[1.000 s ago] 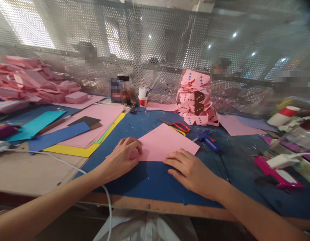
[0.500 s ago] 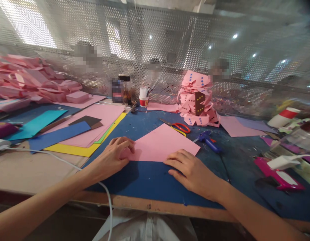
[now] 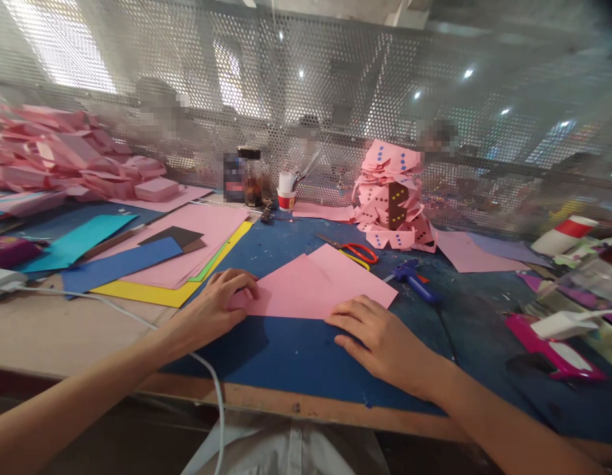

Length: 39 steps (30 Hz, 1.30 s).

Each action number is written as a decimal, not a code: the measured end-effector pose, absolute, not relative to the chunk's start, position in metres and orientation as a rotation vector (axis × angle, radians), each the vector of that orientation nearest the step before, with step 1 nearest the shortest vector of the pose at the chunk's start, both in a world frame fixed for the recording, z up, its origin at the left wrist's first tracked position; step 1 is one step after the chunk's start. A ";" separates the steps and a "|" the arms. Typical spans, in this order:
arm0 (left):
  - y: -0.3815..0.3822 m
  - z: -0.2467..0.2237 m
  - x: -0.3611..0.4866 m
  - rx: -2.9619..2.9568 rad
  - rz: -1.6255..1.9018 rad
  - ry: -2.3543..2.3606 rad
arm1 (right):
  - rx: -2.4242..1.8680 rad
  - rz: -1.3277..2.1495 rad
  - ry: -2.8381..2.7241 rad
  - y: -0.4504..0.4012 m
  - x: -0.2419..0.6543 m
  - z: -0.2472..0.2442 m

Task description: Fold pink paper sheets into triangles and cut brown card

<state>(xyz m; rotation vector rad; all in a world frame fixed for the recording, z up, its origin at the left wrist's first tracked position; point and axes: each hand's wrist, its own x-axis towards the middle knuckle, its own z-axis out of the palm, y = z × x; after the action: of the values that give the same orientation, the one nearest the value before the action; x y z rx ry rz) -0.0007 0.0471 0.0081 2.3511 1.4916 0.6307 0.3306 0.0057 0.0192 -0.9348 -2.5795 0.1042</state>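
Note:
A folded pink sheet (image 3: 296,287) lies on the blue mat (image 3: 286,359) in front of me, its two upper corners offset from each other. At its left end my left hand (image 3: 224,300) grips the edge between thumb and fingers. My right hand (image 3: 370,333) lies with spread fingers on the lower right edge of the paper, fingertips touching it. Just beyond the sheet are scissors (image 3: 358,253) with red and yellow handles and a blue glue gun (image 3: 417,280).
Pink, yellow and blue sheets (image 3: 221,221) lie at left, with a heap of pink paper pieces (image 3: 68,155) behind. A stack of dotted pink pieces (image 3: 392,198) stands at the back. A magenta device (image 3: 553,349) is at right. A white cable (image 3: 217,389) hangs over the table edge.
My left hand has moved slightly left with the paper's left end. The folded layers have shifted apart, showing two peaks instead of one. My right hand has stayed nearly in place.

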 end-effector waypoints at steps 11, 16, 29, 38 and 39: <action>0.049 0.001 -0.015 2.357 0.692 1.456 | -0.941 0.101 -2.580 0.005 0.330 0.020; 0.049 0.003 -0.021 2.339 0.652 1.442 | -0.939 0.115 -2.584 0.005 0.331 0.019; 0.054 -0.002 -0.032 2.252 0.688 1.383 | -0.951 0.126 -2.593 0.005 0.330 0.020; 0.052 0.001 -0.037 2.203 0.722 1.312 | -0.943 0.107 -2.575 0.004 0.330 0.020; 0.053 0.000 -0.038 2.193 0.720 1.315 | -0.942 0.103 -2.574 0.004 0.330 0.020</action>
<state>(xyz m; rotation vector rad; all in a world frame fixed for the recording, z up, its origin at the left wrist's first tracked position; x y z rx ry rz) -0.0383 0.0533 0.0004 2.1933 1.3155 0.7199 0.3301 0.0041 0.0202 -0.9420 -2.5736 0.1030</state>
